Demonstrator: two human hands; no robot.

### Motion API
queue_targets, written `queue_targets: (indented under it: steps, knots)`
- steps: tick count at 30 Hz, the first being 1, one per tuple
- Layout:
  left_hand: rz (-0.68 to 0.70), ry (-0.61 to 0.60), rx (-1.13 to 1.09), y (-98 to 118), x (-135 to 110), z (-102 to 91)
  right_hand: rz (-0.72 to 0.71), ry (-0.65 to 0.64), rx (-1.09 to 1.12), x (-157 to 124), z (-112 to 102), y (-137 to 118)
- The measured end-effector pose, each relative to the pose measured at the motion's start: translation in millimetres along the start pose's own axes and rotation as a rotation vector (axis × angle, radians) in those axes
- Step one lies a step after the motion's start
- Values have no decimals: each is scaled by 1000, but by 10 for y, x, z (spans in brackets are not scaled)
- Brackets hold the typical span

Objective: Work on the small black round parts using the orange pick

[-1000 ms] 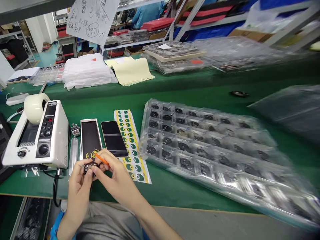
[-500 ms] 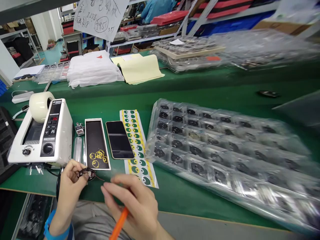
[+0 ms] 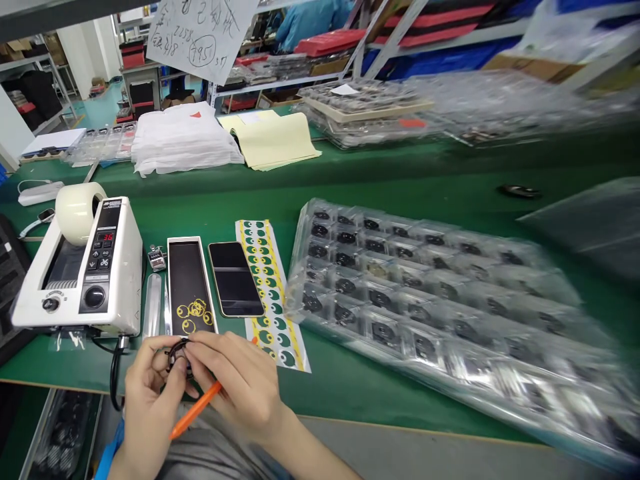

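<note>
2 hands meeting near edge: left hand [image 3: 150, 390] pinching black ring [image 3: 177, 353], right hand [image 3: 240, 387] gripping orange pen [image 3: 195, 410]. Dispenser [image 3: 80, 273] reading 36; far sheet [image 3: 200, 30] marked 795.

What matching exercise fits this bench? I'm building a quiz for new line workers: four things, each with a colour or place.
Things:
1. tape dispenser
2. phone
3. sticker strip
4. pen

Descriptions:
A. orange, in the right hand
B. white, far left on the table
C. yellow and green, beside the clear tray
D. dark screen, between black tray and strip

Pairs: 1-B, 2-D, 3-C, 4-A
</note>
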State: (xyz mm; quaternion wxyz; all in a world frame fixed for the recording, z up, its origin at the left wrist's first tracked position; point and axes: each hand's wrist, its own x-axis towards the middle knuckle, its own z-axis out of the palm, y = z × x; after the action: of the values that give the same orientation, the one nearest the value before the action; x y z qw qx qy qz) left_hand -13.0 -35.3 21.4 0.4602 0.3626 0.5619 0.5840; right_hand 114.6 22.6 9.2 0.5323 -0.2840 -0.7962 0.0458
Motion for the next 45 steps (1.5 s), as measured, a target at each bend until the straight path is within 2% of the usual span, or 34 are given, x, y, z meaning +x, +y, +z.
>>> queue_targets:
  steps: [4,7,9,14,18,21,29,33,40,45]
  knots:
    - [119,-15,126,-14,-27,22,-77,-21,15,9,-21,49]
    - [147,11,173,-26,-48,21,-118,-29,20,16,-36,80]
    - [159,41,204,-48,-64,10,-127,-33,17,11,-42,85]
    - [279,24,339,-144,-89,-26,-95,-4,25,-40,-36,50]
    - [225,94,346,-153,-100,2,-45,11,25,-56,-22,14]
    - [189,89,308,-131,-100,18,-26,40,42,-40,-4,6]
    - [203,65,270,-150,-91,-25,-42,58,51,-43,10,12]
    - [199,69,240,-145,-86,2,-22,25,58,-48,-11,4]
    - [237,79,290,-140,-99,0,17,32,63,-51,0,-10]
    - [227,73,295,-115,-77,-6,-14,35,53,-58,17,-7]
